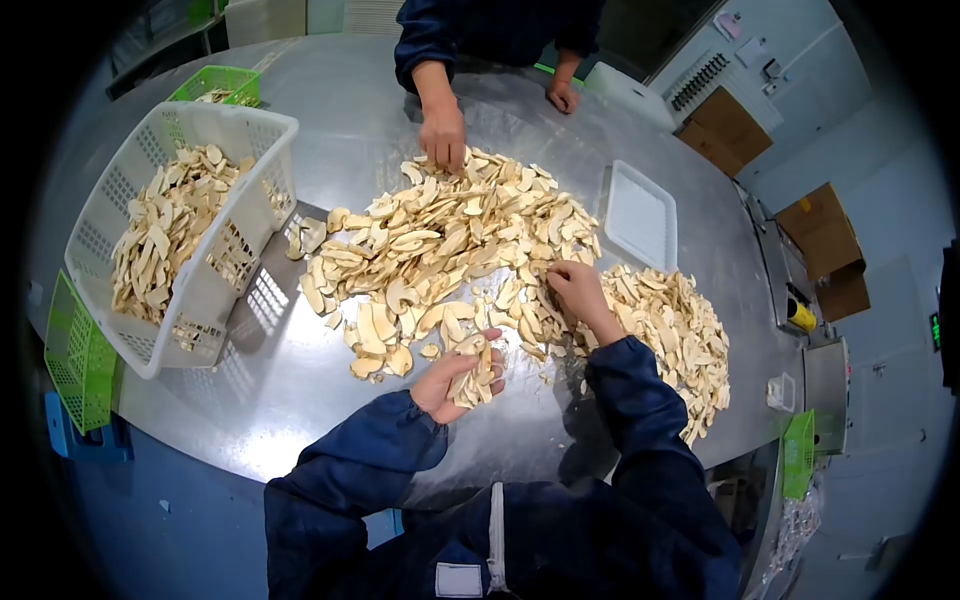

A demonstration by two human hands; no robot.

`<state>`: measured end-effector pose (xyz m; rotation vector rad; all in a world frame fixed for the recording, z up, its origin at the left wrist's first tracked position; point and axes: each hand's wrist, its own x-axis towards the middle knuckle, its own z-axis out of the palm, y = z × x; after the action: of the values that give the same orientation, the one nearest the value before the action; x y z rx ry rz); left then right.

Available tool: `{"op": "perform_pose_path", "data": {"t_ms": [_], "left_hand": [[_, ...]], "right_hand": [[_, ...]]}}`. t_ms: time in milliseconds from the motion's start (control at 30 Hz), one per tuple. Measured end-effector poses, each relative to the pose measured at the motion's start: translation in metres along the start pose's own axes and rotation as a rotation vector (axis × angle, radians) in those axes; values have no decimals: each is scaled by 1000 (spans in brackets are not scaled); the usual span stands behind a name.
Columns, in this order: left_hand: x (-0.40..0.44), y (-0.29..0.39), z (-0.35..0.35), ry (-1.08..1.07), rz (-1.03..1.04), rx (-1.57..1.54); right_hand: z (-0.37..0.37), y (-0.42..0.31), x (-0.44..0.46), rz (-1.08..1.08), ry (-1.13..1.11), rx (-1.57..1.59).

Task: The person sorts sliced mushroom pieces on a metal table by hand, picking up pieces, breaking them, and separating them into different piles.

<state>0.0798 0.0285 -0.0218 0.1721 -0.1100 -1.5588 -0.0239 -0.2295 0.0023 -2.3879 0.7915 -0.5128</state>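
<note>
A small handful of pale mushroom slices (470, 385) rests in the person's left hand (440, 388), above the near edge of the main heap (450, 235); the fingers curl around the slices, with the thumb over them. The right hand (583, 295) reaches down to the right side of that heap, its fingertips at the slices, though whether the fingers are clamped on one cannot be told. A second heap (680, 345) spreads to the right of the right forearm. Both heaps lie on a shiny metal surface (330, 430). To the left stands a white perforated basket (200, 280) holding more slices, with a green basket (82, 350) beside it. A white tray (640, 215) lies right of the main heap. Across the surface, a co-worker's hand (443, 135) touches the heap's far edge, while the co-worker's other hand (563, 96) rests on the metal.
</note>
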Motion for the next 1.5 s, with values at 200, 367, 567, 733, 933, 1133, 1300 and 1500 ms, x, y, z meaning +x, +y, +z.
{"op": "perform_pose_path", "data": {"t_ms": [200, 367, 567, 733, 933, 1133, 1300, 1500], "left_hand": [[3, 7, -3, 122, 47, 146], [5, 3, 2, 205, 53, 237], [3, 0, 7, 278, 73, 454], [2, 0, 10, 272, 74, 522], [3, -1, 11, 253, 65, 603], [2, -2, 14, 221, 60, 771], [2, -1, 13, 165, 52, 899], [3, 0, 12, 165, 47, 960]], "right_hand": [[-16, -71, -55, 490, -352, 927], [3, -94, -103, 525, -411, 1037], [14, -98, -118, 340, -367, 832], [13, -97, -119, 315, -304, 724], [13, -97, -120, 360, -267, 871], [2, -91, -118, 136, -335, 619], [0, -91, -116, 82, -345, 535], [6, -86, -117, 167, -388, 650]]}}
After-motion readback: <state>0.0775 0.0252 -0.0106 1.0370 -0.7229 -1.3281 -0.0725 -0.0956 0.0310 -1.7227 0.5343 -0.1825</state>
